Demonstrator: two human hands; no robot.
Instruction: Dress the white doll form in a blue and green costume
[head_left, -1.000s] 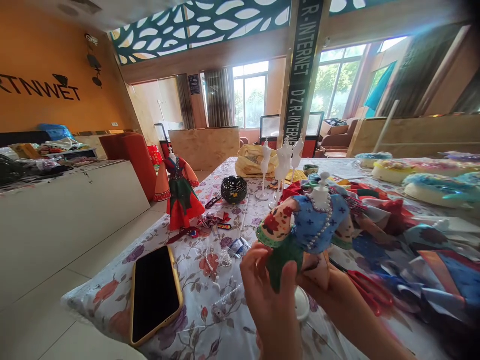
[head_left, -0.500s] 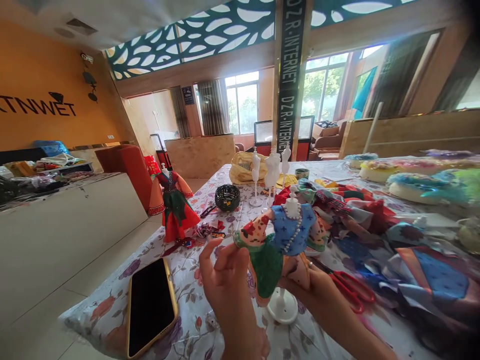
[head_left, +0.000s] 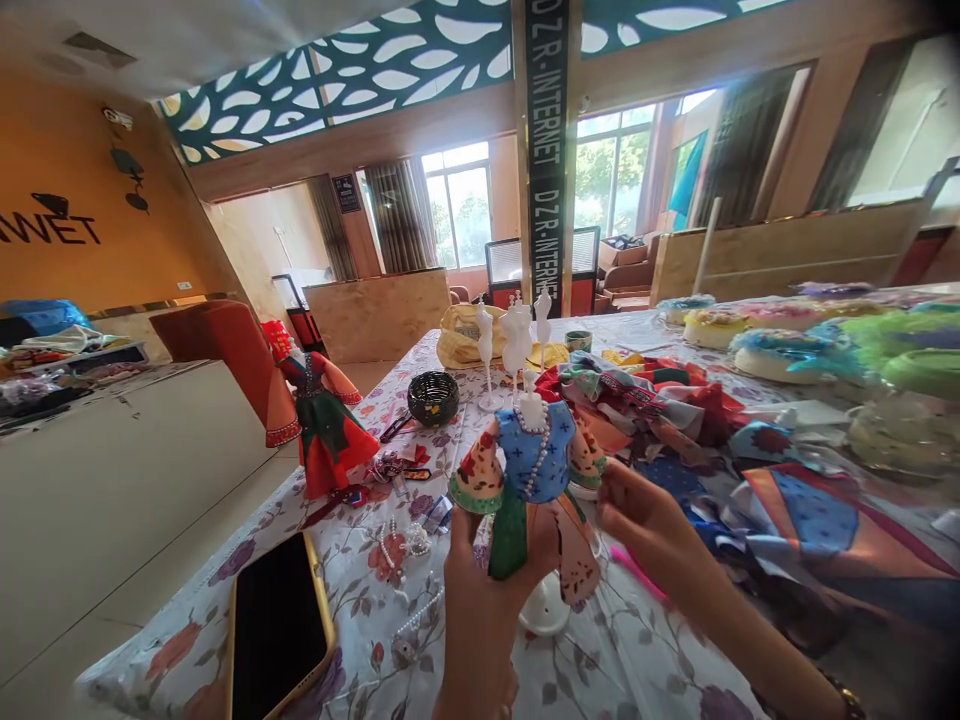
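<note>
A small doll dress [head_left: 537, 455] with a blue bodice, a string of white beads, floral sleeves and a green-and-peach skirt sits on a white mini mannequin [head_left: 532, 408]. The mannequin's round base [head_left: 545, 612] rests on the table. My left hand [head_left: 484, 600] is closed around the skirt below the waist, its thumb up by the left sleeve. With fingers pinched, my right hand [head_left: 649, 512] grips the green cuff of the right-hand sleeve. Some fingertips are hidden behind the cloth.
A phone [head_left: 279, 630] lies at the left. Loose bead strings [head_left: 405, 545], a black basket [head_left: 433, 398] and a red-green dressed mannequin [head_left: 324, 420] stand beyond it. Bare white mannequins [head_left: 516, 340] are at the back. Fabric scraps [head_left: 810, 520] and trimmed hats [head_left: 772, 352] cover the right side.
My left hand has gone from the left sleeve to the skirt. My right hand has moved from the lower skirt up to the right-hand sleeve cuff. The view has turned right.
</note>
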